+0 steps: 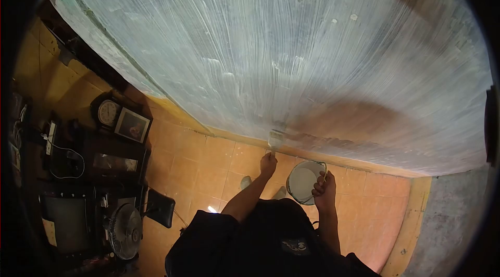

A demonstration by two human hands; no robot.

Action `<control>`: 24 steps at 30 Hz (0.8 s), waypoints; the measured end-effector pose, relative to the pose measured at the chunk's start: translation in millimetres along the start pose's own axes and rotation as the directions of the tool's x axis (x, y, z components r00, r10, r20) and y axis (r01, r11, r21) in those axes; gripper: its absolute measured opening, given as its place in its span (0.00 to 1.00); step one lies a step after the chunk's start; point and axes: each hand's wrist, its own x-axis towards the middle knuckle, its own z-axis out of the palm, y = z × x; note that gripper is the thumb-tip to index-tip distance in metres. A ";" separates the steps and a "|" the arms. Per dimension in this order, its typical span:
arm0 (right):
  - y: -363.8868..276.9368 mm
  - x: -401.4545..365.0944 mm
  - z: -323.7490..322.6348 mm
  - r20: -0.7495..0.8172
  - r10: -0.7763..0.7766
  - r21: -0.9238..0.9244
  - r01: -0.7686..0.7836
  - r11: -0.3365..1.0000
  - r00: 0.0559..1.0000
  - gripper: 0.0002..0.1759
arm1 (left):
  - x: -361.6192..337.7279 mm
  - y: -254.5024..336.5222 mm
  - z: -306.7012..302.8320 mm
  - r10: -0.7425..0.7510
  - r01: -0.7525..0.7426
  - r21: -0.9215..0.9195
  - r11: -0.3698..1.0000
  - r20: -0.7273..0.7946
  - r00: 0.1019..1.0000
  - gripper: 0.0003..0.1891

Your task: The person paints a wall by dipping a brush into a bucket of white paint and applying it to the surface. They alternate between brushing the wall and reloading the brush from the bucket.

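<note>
Whitish, streaky coating covers most of the wall (234, 58) at the far side of the head view, thinner and browner low down, where a shadow also falls. The step in hand seems to be brushing that coating onto the lower part, just above the tiled floor (203, 160). A next stroke would likely call for the bristles laid against the patchy strip and drawn upward, with a fresh dip if they run dry.

The left hand (269, 164) is closed around the handle of a flat brush (275, 138), its bristles pointing far, at or just beside the wall's foot; contact is hard to confirm. The right hand (324, 187), nearer and to the right, has its fingers curled on the right edge of a bucket (307, 162) with pale contents; whether it grips rim or handle, I cannot tell. To the left stands a fan (125, 230), well apart from both hands
</note>
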 end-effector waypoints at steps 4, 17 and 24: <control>-2.5 0.3 0.3 -0.029 -0.001 -0.026 0.000 1.000 1.000 0.17 | -1.3 37.8 -0.1 -0.212 0.230 -0.289 0.929 0.094 0.973 0.17; -5.9 9.2 -5.3 -0.011 0.023 -0.028 -0.023 0.999 1.000 0.15 | -43.6 163.6 -33.9 0.172 -0.209 -0.427 0.880 -0.124 0.977 0.16; -7.7 10.7 -5.1 0.017 0.033 -0.063 -0.032 0.997 0.999 0.16 | -11.3 40.9 3.0 0.023 -0.047 -0.301 0.953 -0.083 0.996 0.15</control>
